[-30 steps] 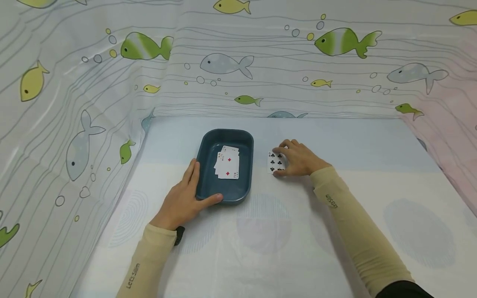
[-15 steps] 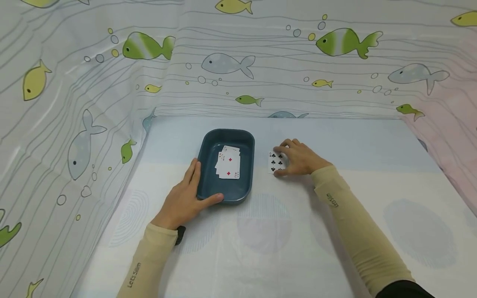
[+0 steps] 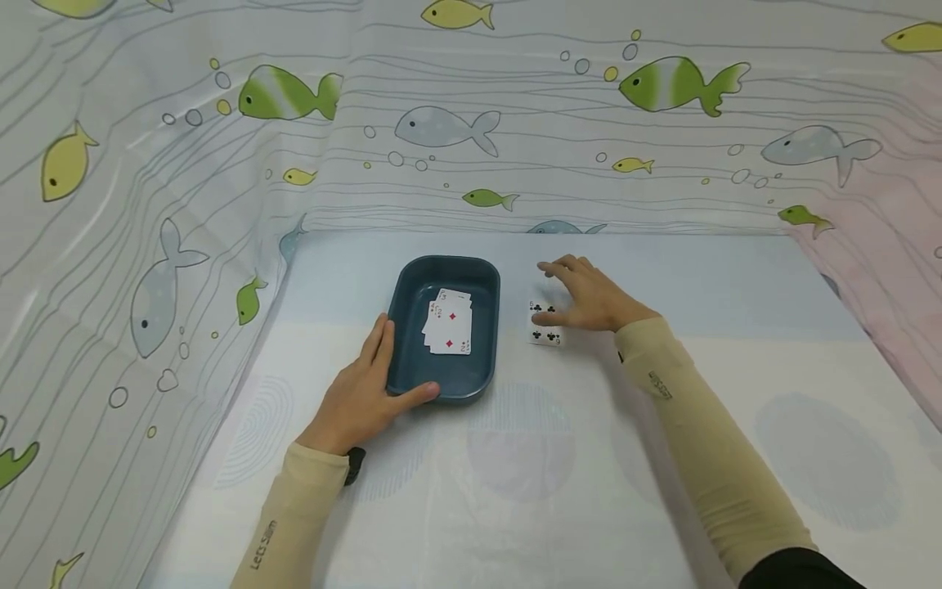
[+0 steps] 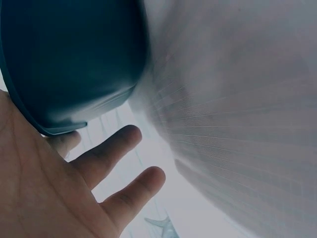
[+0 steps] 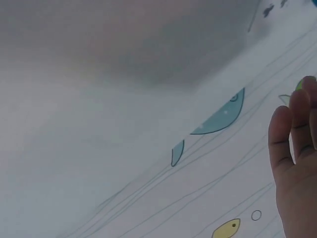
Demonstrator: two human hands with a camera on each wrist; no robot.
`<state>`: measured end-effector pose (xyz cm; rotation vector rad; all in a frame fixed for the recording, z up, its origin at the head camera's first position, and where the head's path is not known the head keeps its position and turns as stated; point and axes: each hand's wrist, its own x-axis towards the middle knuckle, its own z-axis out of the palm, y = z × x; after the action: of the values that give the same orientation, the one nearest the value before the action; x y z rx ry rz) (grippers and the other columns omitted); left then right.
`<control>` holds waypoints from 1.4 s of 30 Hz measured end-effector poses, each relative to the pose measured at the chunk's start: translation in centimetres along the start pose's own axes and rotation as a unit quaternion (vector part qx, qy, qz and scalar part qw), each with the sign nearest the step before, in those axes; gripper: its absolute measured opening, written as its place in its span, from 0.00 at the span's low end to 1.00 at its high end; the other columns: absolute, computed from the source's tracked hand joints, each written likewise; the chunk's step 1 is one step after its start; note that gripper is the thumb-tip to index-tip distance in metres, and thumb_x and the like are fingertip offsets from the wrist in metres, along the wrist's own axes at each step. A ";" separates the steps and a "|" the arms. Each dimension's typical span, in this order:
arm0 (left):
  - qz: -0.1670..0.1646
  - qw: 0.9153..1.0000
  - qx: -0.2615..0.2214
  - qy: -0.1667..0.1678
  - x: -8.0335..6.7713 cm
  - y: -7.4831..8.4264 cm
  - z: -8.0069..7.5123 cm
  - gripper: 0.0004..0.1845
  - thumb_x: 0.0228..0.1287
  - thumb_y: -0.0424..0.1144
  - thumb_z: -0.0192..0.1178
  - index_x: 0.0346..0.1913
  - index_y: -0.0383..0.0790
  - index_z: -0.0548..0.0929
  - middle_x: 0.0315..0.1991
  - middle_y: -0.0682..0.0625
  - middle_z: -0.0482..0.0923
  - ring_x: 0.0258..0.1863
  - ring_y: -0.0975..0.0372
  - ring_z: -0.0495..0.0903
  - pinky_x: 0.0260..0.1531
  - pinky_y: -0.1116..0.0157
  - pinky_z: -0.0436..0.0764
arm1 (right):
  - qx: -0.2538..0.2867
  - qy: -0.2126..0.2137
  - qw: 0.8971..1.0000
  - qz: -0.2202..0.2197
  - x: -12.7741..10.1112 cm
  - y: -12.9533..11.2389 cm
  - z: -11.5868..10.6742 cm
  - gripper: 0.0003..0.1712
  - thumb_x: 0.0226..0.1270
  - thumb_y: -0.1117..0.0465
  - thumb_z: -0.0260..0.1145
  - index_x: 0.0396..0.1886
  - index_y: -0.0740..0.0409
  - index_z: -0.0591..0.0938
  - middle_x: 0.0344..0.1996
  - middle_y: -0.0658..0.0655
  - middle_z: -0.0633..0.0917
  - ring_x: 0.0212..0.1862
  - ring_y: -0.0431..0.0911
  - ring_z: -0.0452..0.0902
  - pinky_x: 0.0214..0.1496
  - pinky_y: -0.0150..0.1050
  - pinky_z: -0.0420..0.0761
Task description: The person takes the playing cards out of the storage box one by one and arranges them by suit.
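Note:
My left hand [image 3: 356, 402] rests against the near left corner of a dark teal tray [image 3: 483, 368], fingers straight along its side and thumb at the front rim. In the left wrist view the fingers [image 4: 111, 153] are spread beside the tray's outer wall [image 4: 74, 59]. Inside lie several overlapping playing cards [image 3: 451, 327], a two of diamonds on top. Right of the tray, a six of clubs [image 3: 545, 337] lies face up on the table. Over it is my right hand [image 3: 592, 296], thumb and fingers apart, holding nothing; its thumb hides part of the card.
The table is covered with a pale cloth [image 3: 515, 507] with printed circles. Behind it and along the left hangs a fish-patterned curtain [image 3: 552, 90], pinkish at the right side.
The right hand's fingers have spread and moved up and away from the six of clubs, showing more of it. The left hand and tray have stayed put.

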<state>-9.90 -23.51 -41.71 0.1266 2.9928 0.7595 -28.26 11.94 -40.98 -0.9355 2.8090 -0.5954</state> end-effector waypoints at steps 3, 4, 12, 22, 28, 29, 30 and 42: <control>-0.002 1.000 0.000 -0.002 0.0 -0.1 0.0 0.68 0.52 0.82 0.56 0.82 0.45 0.37 0.83 0.54 0.31 0.76 0.45 0.56 0.68 0.43 0.64 | 0.015 0.020 1.000 -0.011 0.3 -0.9 -0.7 0.56 0.57 0.29 0.71 0.78 0.53 0.65 0.67 0.56 0.71 0.68 0.52 0.62 0.69 0.56 0.65; -0.003 1.000 0.000 -0.003 -0.1 -0.1 0.0 0.68 0.52 0.82 0.56 0.82 0.45 0.37 0.83 0.54 0.31 0.76 0.44 0.56 0.68 0.43 0.65 | 0.018 0.025 0.999 -0.012 0.5 -1.3 -0.9 0.56 0.57 0.29 0.70 0.78 0.53 0.65 0.67 0.56 0.71 0.68 0.52 0.62 0.69 0.56 0.65; -0.009 1.000 0.003 -0.003 -0.5 -0.7 -0.2 0.67 0.54 0.81 0.55 0.82 0.44 0.36 0.83 0.53 0.30 0.75 0.42 0.57 0.67 0.41 0.65 | 0.042 0.032 0.998 -0.026 1.9 -4.9 -1.6 0.55 0.57 0.29 0.70 0.78 0.50 0.65 0.68 0.53 0.69 0.69 0.49 0.61 0.68 0.53 0.68; 0.001 1.000 0.004 -0.002 -0.2 -0.7 0.2 0.66 0.56 0.80 0.55 0.82 0.44 0.35 0.83 0.52 0.30 0.74 0.39 0.59 0.66 0.41 0.66 | 0.000 0.028 0.998 -0.056 3.7 -8.4 -2.8 0.57 0.55 0.29 0.71 0.78 0.51 0.66 0.69 0.55 0.70 0.72 0.50 0.61 0.72 0.52 0.65; 0.003 1.000 0.008 -0.001 -0.1 -0.5 0.2 0.66 0.56 0.80 0.54 0.82 0.44 0.35 0.83 0.52 0.30 0.74 0.39 0.60 0.66 0.41 0.66 | 0.000 0.027 0.998 -0.062 4.5 -10.1 -2.6 0.56 0.55 0.29 0.72 0.78 0.50 0.66 0.70 0.55 0.70 0.72 0.50 0.61 0.71 0.51 0.66; 0.003 1.000 0.009 -0.001 -0.1 -0.5 0.1 0.66 0.56 0.80 0.54 0.82 0.43 0.35 0.83 0.51 0.30 0.74 0.39 0.60 0.66 0.41 0.66 | 0.001 0.025 0.998 -0.063 4.7 -10.3 -2.5 0.56 0.55 0.29 0.72 0.78 0.50 0.66 0.70 0.55 0.69 0.72 0.50 0.61 0.71 0.51 0.67; 0.003 1.000 0.009 -0.002 -0.1 -0.5 0.1 0.66 0.56 0.80 0.54 0.82 0.43 0.35 0.83 0.51 0.30 0.74 0.39 0.60 0.66 0.41 0.66 | 0.003 0.023 0.998 -0.064 4.8 -10.5 -2.3 0.56 0.55 0.28 0.71 0.78 0.50 0.66 0.70 0.55 0.70 0.71 0.50 0.62 0.71 0.51 0.67; 0.011 1.000 0.010 -0.004 0.2 -0.3 0.2 0.66 0.56 0.80 0.55 0.82 0.42 0.35 0.83 0.48 0.32 0.74 0.40 0.59 0.66 0.41 0.67 | -0.021 -0.018 0.996 -0.081 6.5 -12.1 1.1 0.56 0.54 0.28 0.71 0.77 0.51 0.67 0.67 0.56 0.71 0.64 0.49 0.66 0.68 0.47 0.70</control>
<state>-10.09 -23.71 -42.06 0.1621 2.9971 0.7305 -26.55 -1.16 -37.05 -1.1785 2.7419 -0.5338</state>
